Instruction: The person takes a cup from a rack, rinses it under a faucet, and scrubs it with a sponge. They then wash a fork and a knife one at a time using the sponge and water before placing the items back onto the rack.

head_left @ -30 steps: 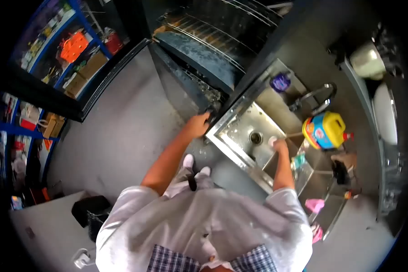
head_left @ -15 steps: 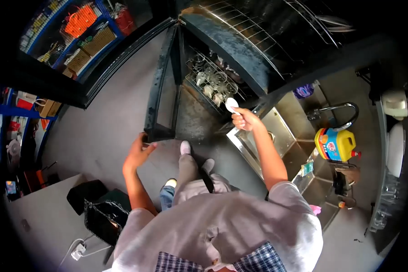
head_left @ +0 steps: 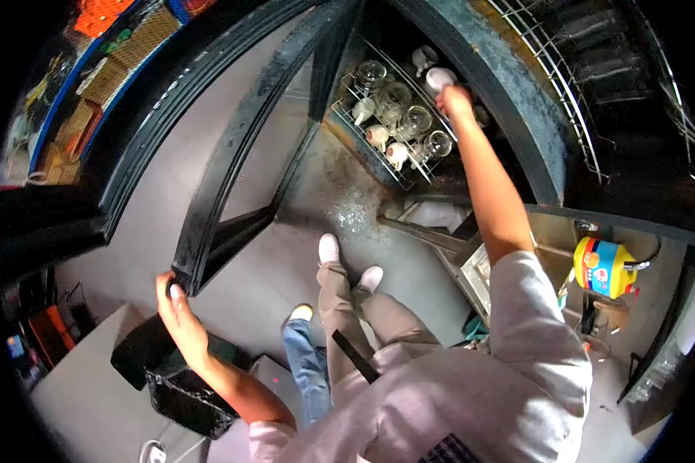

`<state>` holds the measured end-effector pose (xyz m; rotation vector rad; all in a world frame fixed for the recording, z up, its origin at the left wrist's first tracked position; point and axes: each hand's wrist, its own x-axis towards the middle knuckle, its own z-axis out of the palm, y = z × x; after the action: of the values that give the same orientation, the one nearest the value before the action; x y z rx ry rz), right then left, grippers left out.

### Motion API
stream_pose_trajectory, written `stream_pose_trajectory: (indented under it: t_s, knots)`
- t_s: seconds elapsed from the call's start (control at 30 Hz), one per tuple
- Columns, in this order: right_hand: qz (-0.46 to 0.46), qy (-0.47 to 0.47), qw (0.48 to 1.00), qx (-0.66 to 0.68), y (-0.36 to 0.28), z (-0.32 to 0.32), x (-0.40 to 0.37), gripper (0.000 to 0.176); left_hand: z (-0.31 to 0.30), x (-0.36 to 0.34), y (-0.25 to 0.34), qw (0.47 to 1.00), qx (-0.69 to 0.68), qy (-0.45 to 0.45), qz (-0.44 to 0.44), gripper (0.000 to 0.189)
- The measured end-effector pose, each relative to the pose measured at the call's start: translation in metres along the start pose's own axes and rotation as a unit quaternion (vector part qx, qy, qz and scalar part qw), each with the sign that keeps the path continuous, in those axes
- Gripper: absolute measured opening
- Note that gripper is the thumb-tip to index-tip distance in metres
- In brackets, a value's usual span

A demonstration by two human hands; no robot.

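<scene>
My right hand (head_left: 455,100) reaches into the dark cabinet, its fingers closed on a small white cup (head_left: 439,78). Just behind that cup is another pale cup or pitcher (head_left: 424,59). Below and left of the hand, a wire rack (head_left: 403,179) carries several glass pots (head_left: 395,99) and small white teapots (head_left: 378,136). My left hand (head_left: 181,320) is out to the left, fingers gripping the lower corner of the open, dark-framed cabinet door (head_left: 225,166).
A sink (head_left: 479,274) and a yellow jug (head_left: 604,266) are at right. Black bags (head_left: 189,393) lie at lower left. Another person's jeans leg (head_left: 305,370) shows beside my legs. An upper wire shelf (head_left: 552,85) curves above the cabinet.
My right hand has moved up and forward into the cabinet with the white cup. My left hand has swung left and down with the door, which stands wider open. My view has shifted toward the rack.
</scene>
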<state>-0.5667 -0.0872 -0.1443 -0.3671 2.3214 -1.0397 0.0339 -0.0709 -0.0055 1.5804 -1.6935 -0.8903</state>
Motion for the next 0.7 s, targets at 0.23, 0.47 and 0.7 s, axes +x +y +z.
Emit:
stream_pose_trajectory:
  t_s: [0.23,0.47,0.7]
  knots:
    - [0.005,-0.017,0.999,-0.046,-0.01,-0.001,0.05,0.022,-0.004,0.027,-0.013,0.999,0.045,0.017,0.025,0.044]
    - [-0.079,0.074,0.989,-0.105,-0.047,0.06,0.09,0.023,-0.005,0.039,-0.018,0.998,0.049,0.035,0.019,0.05]
    - [-0.133,0.124,0.969,-0.164,-0.062,0.094,0.131,0.024,-0.005,0.051,-0.049,0.993,0.034,0.11,0.009,0.054]
